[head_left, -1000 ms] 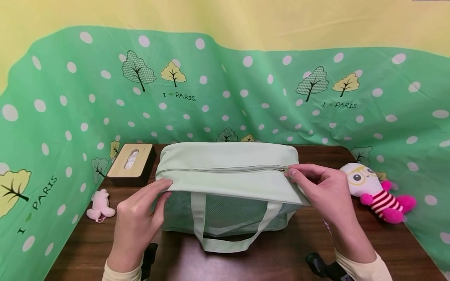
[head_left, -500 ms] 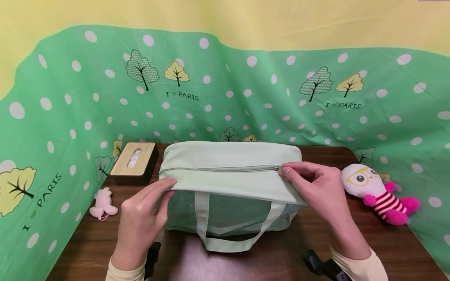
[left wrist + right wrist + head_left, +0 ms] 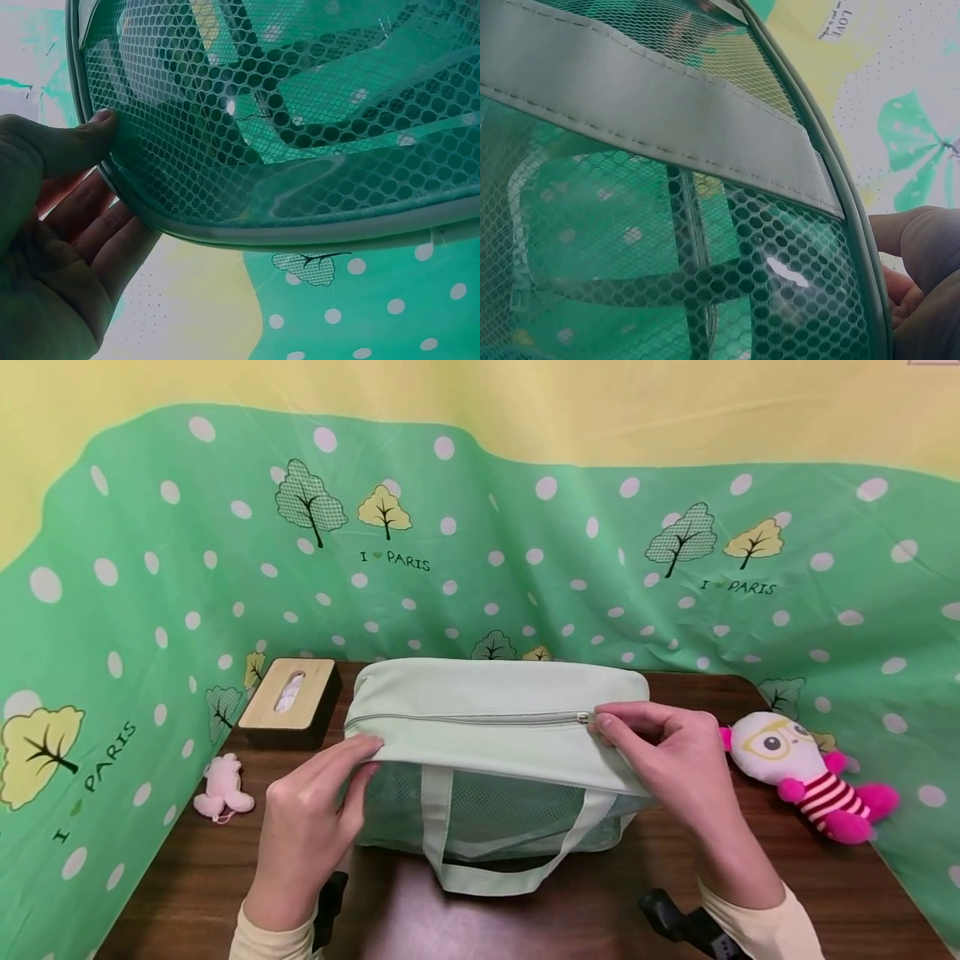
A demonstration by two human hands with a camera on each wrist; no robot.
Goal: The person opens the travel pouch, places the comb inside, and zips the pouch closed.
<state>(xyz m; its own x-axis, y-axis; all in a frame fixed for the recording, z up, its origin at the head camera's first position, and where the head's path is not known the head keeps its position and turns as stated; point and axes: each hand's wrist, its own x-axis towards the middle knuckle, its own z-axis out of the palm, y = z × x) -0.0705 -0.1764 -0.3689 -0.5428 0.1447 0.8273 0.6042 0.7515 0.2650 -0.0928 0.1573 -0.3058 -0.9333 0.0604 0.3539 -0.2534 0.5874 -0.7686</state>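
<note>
A pale green bag [image 3: 495, 752] with mesh sides and a strap handle stands on the table, its top zipper [image 3: 480, 720] running left to right. My left hand [image 3: 307, 818] pinches the bag's front left top edge. In the left wrist view, the left hand [image 3: 67, 225] has its thumb on the mesh side and its fingers behind the rim. At the zipper's right part, my right hand [image 3: 682, 760] pinches the pull beside the metal slider [image 3: 582, 717]. The right wrist view shows the right hand [image 3: 930, 270] at the bag's rim [image 3: 855, 195], its fingertips partly hidden.
A tissue box [image 3: 288, 697] with a wooden top sits at the back left of the brown table [image 3: 180, 877]. In front of it lies a small pink plush [image 3: 223, 787]. A plush doll [image 3: 813, 777] in red stripes lies on the right. Patterned green cloth [image 3: 450, 585] hangs behind.
My right hand has moved a little left along the bag's top with the zipper slider. My left hand keeps its hold on the left edge. The whole view has shifted slightly.
</note>
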